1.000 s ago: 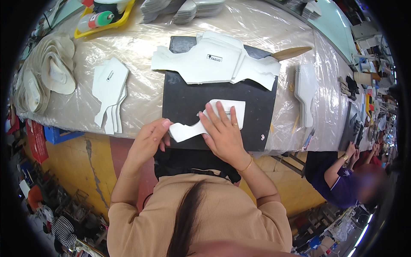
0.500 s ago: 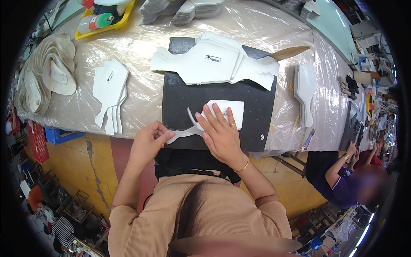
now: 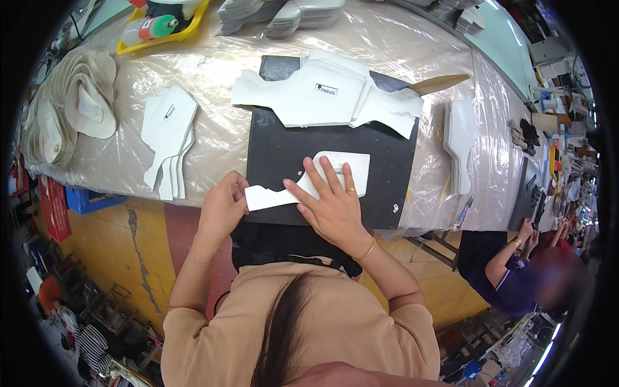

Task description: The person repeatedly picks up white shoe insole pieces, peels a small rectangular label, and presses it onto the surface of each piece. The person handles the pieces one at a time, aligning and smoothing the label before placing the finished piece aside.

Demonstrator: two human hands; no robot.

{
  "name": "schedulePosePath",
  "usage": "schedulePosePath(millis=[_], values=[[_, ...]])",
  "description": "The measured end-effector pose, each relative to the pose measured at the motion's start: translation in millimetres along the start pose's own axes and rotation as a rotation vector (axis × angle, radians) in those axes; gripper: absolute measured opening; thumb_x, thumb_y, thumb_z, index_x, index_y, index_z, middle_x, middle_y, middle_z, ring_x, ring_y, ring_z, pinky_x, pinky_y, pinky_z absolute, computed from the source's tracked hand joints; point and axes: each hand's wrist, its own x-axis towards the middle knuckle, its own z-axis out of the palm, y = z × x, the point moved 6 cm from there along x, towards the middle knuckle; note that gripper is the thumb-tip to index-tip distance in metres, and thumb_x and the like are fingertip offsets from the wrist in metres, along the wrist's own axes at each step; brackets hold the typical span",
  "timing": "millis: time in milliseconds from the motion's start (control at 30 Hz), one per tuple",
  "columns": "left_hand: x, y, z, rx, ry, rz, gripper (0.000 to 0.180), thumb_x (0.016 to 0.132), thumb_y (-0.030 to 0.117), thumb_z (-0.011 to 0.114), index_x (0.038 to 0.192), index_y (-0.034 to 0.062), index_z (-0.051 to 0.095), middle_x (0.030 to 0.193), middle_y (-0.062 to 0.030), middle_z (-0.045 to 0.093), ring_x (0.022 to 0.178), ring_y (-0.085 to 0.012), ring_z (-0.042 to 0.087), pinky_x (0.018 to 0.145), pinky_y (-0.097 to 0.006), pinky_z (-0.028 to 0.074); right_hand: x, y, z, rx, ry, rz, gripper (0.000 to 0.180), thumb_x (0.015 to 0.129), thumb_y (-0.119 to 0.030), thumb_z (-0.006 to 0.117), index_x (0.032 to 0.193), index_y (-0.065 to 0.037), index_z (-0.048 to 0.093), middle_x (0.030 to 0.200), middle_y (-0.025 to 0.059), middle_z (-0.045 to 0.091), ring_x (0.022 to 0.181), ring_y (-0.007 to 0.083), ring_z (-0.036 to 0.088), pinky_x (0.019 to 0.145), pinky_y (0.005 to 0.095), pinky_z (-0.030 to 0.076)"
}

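Observation:
A flat white cut-out piece (image 3: 274, 198), with a wide block at its right end and a narrower curved tail, lies on the black mat (image 3: 271, 147). My right hand (image 3: 332, 203) rests open on its wide part, fingers spread, partly hiding a small printed mark. At the tail's left end, my left hand (image 3: 224, 201) is closed, its curled fingertips and thumb at the edge of the piece; the exact grip is partly hidden. Beyond my hands, a stack of larger white cut-out pieces (image 3: 325, 103) lies on the mat's far part.
More white pieces (image 3: 169, 126) lie left of the mat, and another stack (image 3: 459, 145) lies right. Beige oval pieces (image 3: 90, 103) are piled far left, near a yellow tray (image 3: 193, 27) holding a bottle. A pointed brown strip (image 3: 438, 84) juts out at right. A co-worker (image 3: 516, 277) sits at right.
The tail of the white piece, curled up before, now lies flat on the mat. My left hand has shifted slightly left; my right hand stays on the wide part.

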Motion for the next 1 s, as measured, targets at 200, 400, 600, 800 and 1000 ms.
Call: schedulePosePath(millis=[200, 400, 600, 800, 1000], values=[[0.6, -7.2, -2.5, 0.05, 0.036, 0.028, 0.014, 0.083, 0.009, 0.071, 0.086, 0.0003, 0.06, 0.062, -0.0092, 0.062, 0.055, -0.0178, 0.061, 0.056, -0.031, 0.045, -0.9, -0.5, 1.0, -0.035, -0.027, -0.025, 0.051, 0.095, -0.042, 0.058, 0.146, -0.038, 0.05, 0.163, 0.0093, 0.03, 0.151, 0.0322, 0.023, 0.122, 0.0561, 0.005], [5.1, -16.7, -3.0, -0.019, 0.032, 0.012, 0.013, 0.081, 0.007, 0.072, 0.085, -0.0006, 0.062, 0.063, -0.0075, 0.062, 0.056, -0.0158, 0.062, 0.055, -0.029, 0.047, -1.4, 0.5, 0.8, -0.018, -0.044, -0.029, 0.058, 0.091, -0.053, 0.06, 0.146, -0.041, 0.048, 0.163, 0.0052, 0.029, 0.152, 0.0279, 0.022, 0.123, 0.0556, 0.006], [7.4, -22.6, -4.2, -0.048, 0.019, 0.005, 0.013, 0.081, 0.006, 0.073, 0.084, -0.0014, 0.062, 0.063, -0.0066, 0.062, 0.057, -0.0131, 0.061, 0.055, -0.028, 0.047, -1.5, 1.2, 2.2, -0.002, -0.062, -0.037, 0.06, 0.089, -0.057, 0.059, 0.147, -0.042, 0.048, 0.164, 0.0039, 0.029, 0.152, 0.0277, 0.022, 0.123, 0.0561, 0.006], [12.0, -28.6, -3.3, -0.157, -0.036, -0.011, 0.014, 0.082, 0.004, 0.072, 0.084, -0.0014, 0.06, 0.068, -0.0041, 0.061, 0.061, -0.0099, 0.058, 0.056, -0.025, 0.046, -3.9, -2.5, 6.8, -0.05, -0.078, -0.132, 0.062, 0.089, -0.049, 0.063, 0.148, -0.036, 0.048, 0.163, -0.0011, 0.031, 0.15, 0.028, 0.026, 0.122, 0.0599, 0.007], [12.2, -31.3, -9.1, -0.207, -0.044, -0.046, 0.013, 0.083, 0.002, 0.071, 0.084, -0.0008, 0.058, 0.07, -0.0014, 0.059, 0.061, -0.0073, 0.054, 0.055, -0.024, 0.043, -4.3, -11.2, 6.4, 0.019, -0.062, -0.28, 0.061, 0.091, -0.037, 0.065, 0.148, -0.023, 0.049, 0.156, -0.0023, 0.042, 0.145, 0.0235, 0.037, 0.12, 0.0596, 0.019]])
